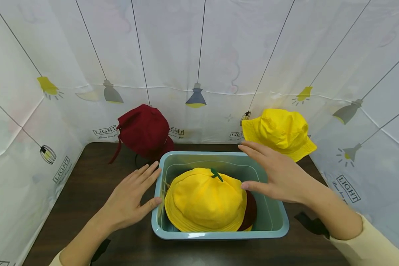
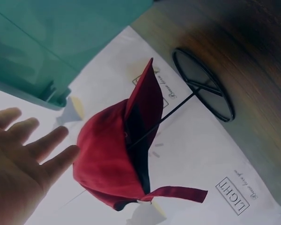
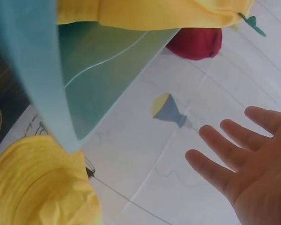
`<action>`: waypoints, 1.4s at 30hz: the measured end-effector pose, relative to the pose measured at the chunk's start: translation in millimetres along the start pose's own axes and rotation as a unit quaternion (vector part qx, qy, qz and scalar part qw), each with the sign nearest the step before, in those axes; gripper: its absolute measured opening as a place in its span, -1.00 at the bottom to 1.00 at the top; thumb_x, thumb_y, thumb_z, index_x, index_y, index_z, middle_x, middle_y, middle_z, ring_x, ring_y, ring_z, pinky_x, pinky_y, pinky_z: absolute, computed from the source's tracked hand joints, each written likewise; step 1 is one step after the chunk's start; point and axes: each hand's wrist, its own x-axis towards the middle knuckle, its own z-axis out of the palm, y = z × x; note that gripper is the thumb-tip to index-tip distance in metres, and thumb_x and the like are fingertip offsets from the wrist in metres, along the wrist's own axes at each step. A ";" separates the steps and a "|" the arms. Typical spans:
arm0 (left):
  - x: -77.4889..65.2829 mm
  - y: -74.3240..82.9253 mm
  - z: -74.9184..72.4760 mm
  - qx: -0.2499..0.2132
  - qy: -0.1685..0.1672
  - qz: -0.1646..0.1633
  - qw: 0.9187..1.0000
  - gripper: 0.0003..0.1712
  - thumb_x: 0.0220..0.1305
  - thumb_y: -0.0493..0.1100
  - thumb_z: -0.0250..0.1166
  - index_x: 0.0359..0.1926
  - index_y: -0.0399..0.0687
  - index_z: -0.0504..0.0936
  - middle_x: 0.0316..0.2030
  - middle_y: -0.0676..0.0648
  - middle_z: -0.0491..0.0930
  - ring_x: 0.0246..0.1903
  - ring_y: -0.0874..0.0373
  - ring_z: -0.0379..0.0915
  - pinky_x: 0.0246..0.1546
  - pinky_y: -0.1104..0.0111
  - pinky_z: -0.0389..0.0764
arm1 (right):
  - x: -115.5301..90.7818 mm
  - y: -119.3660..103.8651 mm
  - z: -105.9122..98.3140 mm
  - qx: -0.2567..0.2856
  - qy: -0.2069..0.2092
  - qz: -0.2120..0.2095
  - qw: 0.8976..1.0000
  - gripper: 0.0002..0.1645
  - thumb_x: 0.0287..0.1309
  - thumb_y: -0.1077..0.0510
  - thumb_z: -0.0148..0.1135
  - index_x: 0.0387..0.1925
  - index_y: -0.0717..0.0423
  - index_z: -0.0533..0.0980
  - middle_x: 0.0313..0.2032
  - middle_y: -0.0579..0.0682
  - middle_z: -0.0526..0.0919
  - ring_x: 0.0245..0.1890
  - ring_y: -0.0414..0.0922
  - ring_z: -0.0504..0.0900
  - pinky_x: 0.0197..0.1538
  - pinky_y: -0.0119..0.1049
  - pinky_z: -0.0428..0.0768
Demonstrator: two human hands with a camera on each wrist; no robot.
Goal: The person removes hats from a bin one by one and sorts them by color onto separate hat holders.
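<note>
Left hand [image 1: 128, 199] has its fingers straight, holding nothing, right by the rim of a light-blue plastic bin [image 1: 219, 235]; can't tell if it's touching. Behind it, a burgundy baseball cap [image 1: 145, 131] is still out on a black wire stand [image 2: 178, 107]. Looks partway to me: one yellow bucket hat [image 1: 204, 197] in the bin, two hats outside. It's crown-up, slightly dented, green sprout [image 1: 217, 174] on top, dark brown fabric [image 1: 250, 210] poking out underneath. Right hand [image 1: 279, 175] hovers over the bin's right side, thumb and fingers apart, nothing gripped. Far right, a second yellow bucket hat [image 1: 279, 129], kinda rumpled, brim tilted.
</note>
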 end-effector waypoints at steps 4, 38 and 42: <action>-0.2 -1.5 2.4 -0.004 0.001 0.006 1.000 -0.12 0.48 0.26 0.20 0.63 -0.03 0.23 0.62 -0.05 0.12 0.56 -0.16 0.10 0.46 -0.16 0.24 | 6.5 -3.8 1.5 0.007 -0.006 -0.012 1.000 0.10 0.22 -0.33 0.43 0.61 0.02 0.22 0.55 0.08 0.29 0.39 0.17 0.47 0.30 0.27 0.50; 0.7 -4.2 6.9 -0.053 -0.030 -0.025 0.998 -0.10 0.46 0.29 0.21 0.64 0.02 0.21 0.64 0.05 0.07 0.54 -0.12 0.15 0.44 -0.18 0.28 | 51.3 -10.8 31.7 0.237 -0.110 -0.005 0.965 -0.13 0.12 -0.17 0.59 0.37 0.05 0.49 0.27 -0.01 0.61 0.16 0.00 0.62 0.22 0.11 0.60; 0.7 -4.3 7.3 -0.057 -0.030 -0.027 0.998 -0.10 0.46 0.30 0.21 0.64 0.03 0.21 0.64 0.07 0.07 0.54 -0.10 0.15 0.44 -0.17 0.29 | 54.8 -9.9 34.7 0.251 -0.110 -0.018 0.962 -0.24 0.13 -0.13 0.59 0.31 0.00 0.56 0.21 -0.07 0.65 0.14 -0.07 0.62 0.21 0.05 0.61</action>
